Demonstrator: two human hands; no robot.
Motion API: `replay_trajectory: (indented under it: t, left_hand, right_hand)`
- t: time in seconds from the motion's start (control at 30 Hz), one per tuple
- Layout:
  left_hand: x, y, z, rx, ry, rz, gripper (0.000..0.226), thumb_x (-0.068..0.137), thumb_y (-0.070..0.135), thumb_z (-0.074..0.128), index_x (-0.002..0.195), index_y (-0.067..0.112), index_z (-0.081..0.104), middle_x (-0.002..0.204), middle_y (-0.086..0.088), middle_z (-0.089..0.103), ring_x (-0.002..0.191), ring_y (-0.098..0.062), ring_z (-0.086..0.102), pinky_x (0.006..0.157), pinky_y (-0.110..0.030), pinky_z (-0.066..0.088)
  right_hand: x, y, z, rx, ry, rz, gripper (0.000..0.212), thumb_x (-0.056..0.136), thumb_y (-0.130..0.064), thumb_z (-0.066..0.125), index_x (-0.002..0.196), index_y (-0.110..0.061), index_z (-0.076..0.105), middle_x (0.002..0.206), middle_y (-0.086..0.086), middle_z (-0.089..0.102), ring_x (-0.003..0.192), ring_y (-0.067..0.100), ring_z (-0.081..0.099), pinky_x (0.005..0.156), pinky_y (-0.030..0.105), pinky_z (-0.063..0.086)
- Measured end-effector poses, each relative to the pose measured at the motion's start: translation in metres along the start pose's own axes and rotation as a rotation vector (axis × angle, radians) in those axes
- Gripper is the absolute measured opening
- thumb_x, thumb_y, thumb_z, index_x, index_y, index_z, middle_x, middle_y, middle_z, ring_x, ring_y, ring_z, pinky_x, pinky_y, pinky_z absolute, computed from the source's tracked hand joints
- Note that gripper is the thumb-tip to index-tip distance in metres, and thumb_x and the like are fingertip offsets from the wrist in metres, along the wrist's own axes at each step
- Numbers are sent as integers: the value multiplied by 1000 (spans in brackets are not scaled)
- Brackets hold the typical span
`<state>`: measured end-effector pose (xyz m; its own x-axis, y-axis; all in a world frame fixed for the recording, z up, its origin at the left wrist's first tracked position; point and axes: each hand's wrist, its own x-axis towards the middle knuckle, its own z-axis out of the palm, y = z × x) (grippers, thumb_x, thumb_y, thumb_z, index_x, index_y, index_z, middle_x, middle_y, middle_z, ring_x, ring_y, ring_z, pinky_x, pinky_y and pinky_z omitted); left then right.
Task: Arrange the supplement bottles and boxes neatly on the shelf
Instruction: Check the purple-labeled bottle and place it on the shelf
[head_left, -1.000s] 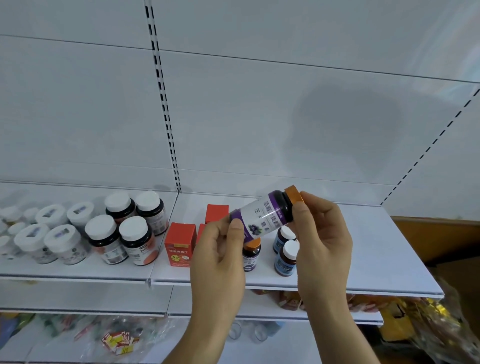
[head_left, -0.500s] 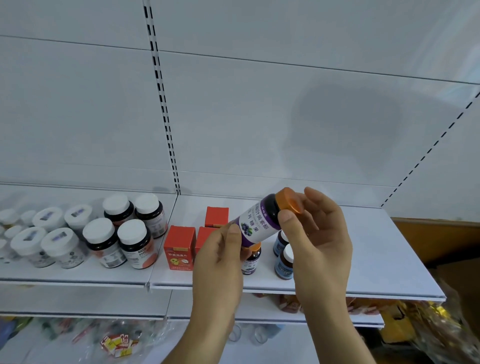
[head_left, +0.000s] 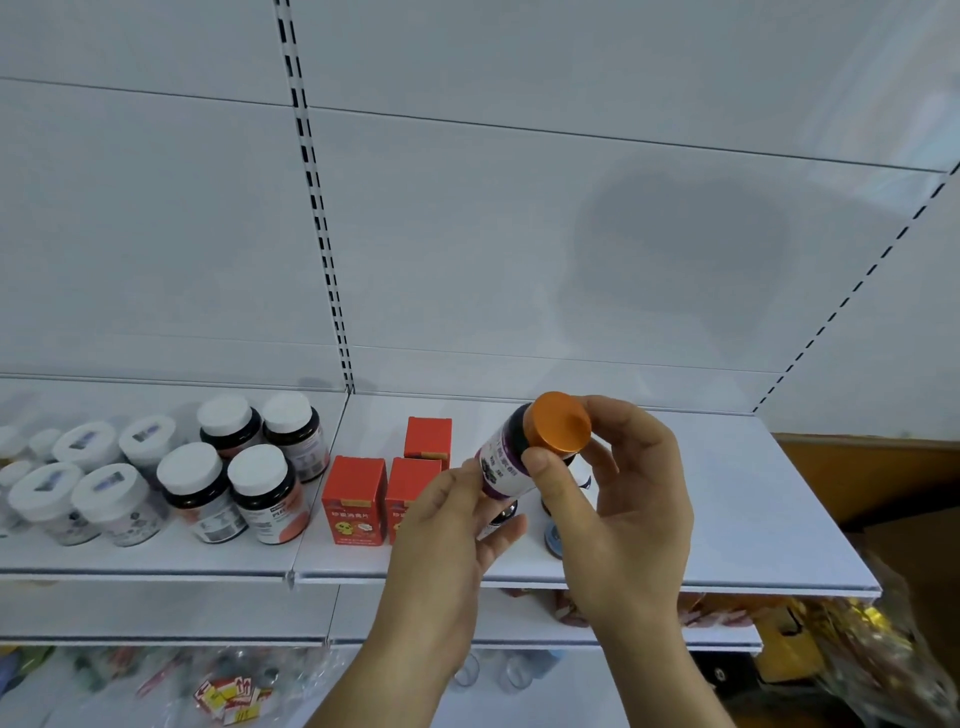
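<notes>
Both hands are holding a purple-labelled bottle (head_left: 511, 462) in the air, in front of the shelf (head_left: 727, 525).

The right hand (head_left: 623, 493) is pinching it just under the orange cap (head_left: 563, 421); the left hand (head_left: 447, 525) is touching its lower end with its fingertips, though how firmly I cannot tell; the bottle is tilting, cap towards the camera; judging by the small bottles (head_left: 553, 535) half hidden behind the hands, it should be stood upright beside them, label facing out, clear of the red boxes (head_left: 356, 499).
</notes>
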<state>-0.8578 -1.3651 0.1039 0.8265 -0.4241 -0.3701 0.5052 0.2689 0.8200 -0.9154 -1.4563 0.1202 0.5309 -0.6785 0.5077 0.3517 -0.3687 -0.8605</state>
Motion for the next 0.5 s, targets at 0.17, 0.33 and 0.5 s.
replay_trajectory:
  t: [0.17,0.33,0.5]
  left_hand:
    - [-3,-3,-2,-52,34,154,23,101,22,51,109,4,63,103,-12,74,98,-25,72,94,-46,55]
    - [-11,5,-1,251,144,538,25,81,36,69,102,25,62,99,7,75,90,-11,71,72,-27,52]
    - [-14,8,1,441,205,819,42,74,42,83,105,41,55,105,16,67,99,-19,67,82,-33,54]
  right_hand:
    - [1,6,-2,-47,42,40,29,88,-29,74,105,-50,63,111,-14,69,105,13,68,85,22,54]
    - [6,13,-12,-212,39,214,19,96,-20,64,107,-34,68,124,-14,63,105,-11,60,77,7,49]
    - [6,17,-18,-247,-89,442,20,96,-15,63,101,-30,76,126,-18,62,95,-18,59,71,1,43]
